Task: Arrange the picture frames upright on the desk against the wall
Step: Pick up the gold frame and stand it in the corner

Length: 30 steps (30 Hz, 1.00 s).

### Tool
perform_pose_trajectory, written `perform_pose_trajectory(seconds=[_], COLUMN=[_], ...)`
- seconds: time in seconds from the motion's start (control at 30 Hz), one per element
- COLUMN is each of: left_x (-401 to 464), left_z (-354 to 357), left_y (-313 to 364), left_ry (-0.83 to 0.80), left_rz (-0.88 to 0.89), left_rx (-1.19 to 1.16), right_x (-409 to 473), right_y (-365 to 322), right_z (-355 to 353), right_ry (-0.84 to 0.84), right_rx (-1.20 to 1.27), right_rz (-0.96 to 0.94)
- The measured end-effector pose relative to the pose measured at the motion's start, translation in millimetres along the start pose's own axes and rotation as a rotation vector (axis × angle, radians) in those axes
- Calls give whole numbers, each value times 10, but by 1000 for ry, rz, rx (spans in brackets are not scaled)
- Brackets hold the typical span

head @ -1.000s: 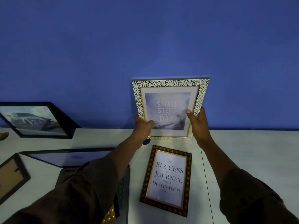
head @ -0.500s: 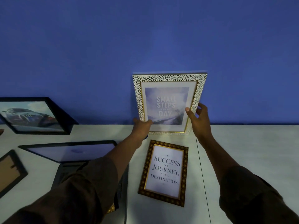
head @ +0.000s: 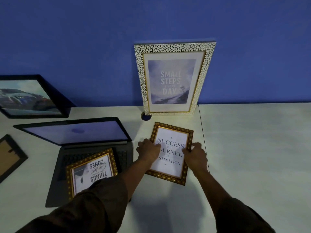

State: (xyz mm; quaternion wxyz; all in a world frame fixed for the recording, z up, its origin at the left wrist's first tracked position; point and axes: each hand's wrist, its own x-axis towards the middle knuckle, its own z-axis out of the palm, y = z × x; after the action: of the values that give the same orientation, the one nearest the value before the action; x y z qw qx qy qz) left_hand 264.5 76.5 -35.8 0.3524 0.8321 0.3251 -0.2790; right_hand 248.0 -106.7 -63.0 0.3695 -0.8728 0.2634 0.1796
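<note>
A white pebble-patterned frame (head: pixel 174 47) reading "Small Steps Every Day" stands upright against the blue wall, with no hand on it. In front of it a brown-and-gold "Success" frame (head: pixel 170 143) lies flat on the white desk (head: pixel 252 148). My left hand (head: pixel 149 149) grips its left edge and my right hand (head: pixel 196 154) grips its right edge. A second gold frame (head: pixel 91 169) lies face up on the laptop keyboard, partly hidden by my left sleeve. A black frame with a car picture (head: pixel 32 96) leans on the wall at far left.
An open laptop (head: pixel 75 133) sits left of centre on the desk. Another dark frame (head: pixel 10 155) lies back-side up at the left edge. A round cable hole (head: pixel 146 117) is by the white frame's lower left corner. A desk seam (head: pixel 202 137) runs to the right of the "Success" frame.
Both hands let go of the white frame, which now stands against the wall. They came down toward me and took hold of the flat "Success" frame.
</note>
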Motion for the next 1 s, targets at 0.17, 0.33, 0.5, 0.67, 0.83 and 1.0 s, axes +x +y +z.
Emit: perform_pose_trajectory(seconds=[0.17, 0.33, 0.5, 0.67, 0.83, 1.0], left_x=[84, -380, -666, -971, -1248, -1392], left_z=[61, -107, -470, -1030, -1875, -2874], left_y=[-261, -356, -742, -1408, -2382, -3236], left_ry=[-85, -209, -269, -267, -205, -12], left_rz=[25, 119, 203, 279, 288, 293], left_rx=[-174, -297, -386, -499, -581, -648], right_x=[-6, -258, -861, -1681, -2579, -3203], right_y=[106, 71, -129, -375, -856, -1716], right_z=[-187, -333, -381, -171, 325, 1010], right_ry=[-28, 26, 16, -17, -214, -354], right_rx=[34, 43, 60, 153, 248, 202], right_rz=[41, 70, -11, -113, -183, -365])
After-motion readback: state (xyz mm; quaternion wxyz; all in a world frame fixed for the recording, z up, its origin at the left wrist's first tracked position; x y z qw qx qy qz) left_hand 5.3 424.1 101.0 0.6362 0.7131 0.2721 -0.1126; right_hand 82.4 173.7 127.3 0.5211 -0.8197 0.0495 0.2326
